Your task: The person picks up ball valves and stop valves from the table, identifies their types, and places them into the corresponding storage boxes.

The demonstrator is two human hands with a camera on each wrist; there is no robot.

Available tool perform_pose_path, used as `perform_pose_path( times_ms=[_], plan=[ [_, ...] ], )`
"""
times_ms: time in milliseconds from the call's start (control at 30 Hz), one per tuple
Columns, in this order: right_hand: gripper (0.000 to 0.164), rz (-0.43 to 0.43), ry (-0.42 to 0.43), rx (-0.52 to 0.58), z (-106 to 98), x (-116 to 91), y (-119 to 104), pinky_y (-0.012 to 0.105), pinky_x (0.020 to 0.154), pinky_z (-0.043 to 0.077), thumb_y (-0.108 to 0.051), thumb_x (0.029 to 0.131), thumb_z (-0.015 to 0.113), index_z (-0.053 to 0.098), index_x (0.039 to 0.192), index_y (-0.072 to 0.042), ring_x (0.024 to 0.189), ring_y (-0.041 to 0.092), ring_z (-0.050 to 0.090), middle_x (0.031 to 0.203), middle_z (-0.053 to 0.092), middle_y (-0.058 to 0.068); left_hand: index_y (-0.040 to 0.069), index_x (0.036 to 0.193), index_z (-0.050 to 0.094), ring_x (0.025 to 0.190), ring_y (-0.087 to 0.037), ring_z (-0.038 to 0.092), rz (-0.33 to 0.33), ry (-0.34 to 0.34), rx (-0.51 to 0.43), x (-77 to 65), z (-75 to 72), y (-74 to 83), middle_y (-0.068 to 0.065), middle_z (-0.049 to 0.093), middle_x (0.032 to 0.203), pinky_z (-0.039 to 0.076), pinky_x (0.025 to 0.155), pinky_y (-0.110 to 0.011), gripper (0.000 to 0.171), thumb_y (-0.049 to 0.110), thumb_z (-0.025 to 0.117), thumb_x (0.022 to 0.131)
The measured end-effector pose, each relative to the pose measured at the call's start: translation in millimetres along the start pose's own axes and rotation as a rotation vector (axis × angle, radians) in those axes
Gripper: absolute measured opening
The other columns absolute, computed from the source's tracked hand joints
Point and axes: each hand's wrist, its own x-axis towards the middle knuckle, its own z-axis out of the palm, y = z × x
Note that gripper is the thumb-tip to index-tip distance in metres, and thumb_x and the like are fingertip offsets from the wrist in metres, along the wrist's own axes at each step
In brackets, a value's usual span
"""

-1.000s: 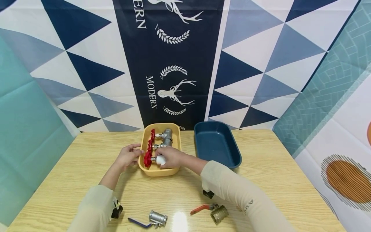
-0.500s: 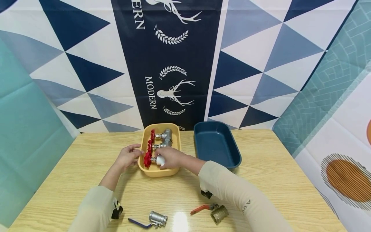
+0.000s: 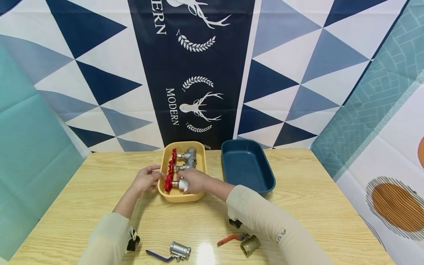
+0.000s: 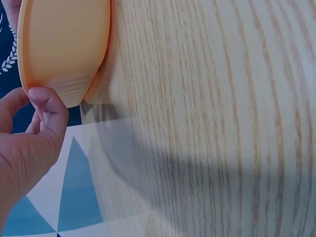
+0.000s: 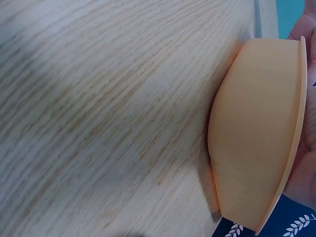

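Observation:
My right hand (image 3: 196, 180) reaches over the right rim of a yellow tray (image 3: 185, 198) and grips a white-bodied valve (image 3: 183, 184) with a red handwheel, lying at the tray's near end. Behind it in the tray lie two grey metal valves (image 3: 190, 158), also with red handwheels, lined up along the left side. My left hand (image 3: 147, 179) pinches the tray's left rim; in the left wrist view its fingertips meet the rim edge. The right wrist view shows the tray's outer wall (image 5: 256, 128), while the right fingertips are hidden behind it.
A dark blue tray (image 3: 246, 167) stands right of the yellow one. Near the front of the wooden table (image 3: 298, 206) lie a silver ball valve (image 3: 180, 249) with a blue lever and a brass ball valve (image 3: 250, 245) with a red lever. A patterned cloth hangs behind.

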Motion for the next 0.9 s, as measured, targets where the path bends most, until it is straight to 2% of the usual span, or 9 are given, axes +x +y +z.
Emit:
perform_pose_path(
  times_ms=[633, 900],
  plan=[
    [0.039, 0.019, -0.022, -0.015, 1.7, 0.9, 0.5, 0.023, 0.086, 0.046, -0.018, 0.075, 0.078, 0.059, 0.109, -0.022, 0.105, 0.015, 0.054, 0.112, 0.060, 0.001, -0.002, 0.139, 0.035, 0.082, -0.012, 0.058, -0.003, -0.005, -0.008, 0.2, 0.0, -0.5, -0.011, 0.055, 0.107, 0.053, 0.068, -0.026, 0.053, 0.012, 0.054, 0.092],
    [0.037, 0.028, 0.006, -0.044, 0.2, -2.6, 0.3, 0.028, 0.090, 0.045, -0.026, 0.076, 0.077, 0.062, 0.110, -0.023, 0.111, 0.017, 0.053, 0.116, 0.061, 0.000, -0.002, 0.139, 0.035, 0.083, -0.012, 0.058, -0.005, -0.003, 0.006, -0.1, 0.2, 1.2, -0.011, 0.055, 0.108, 0.053, 0.068, -0.026, 0.052, 0.012, 0.053, 0.092]
  ],
)
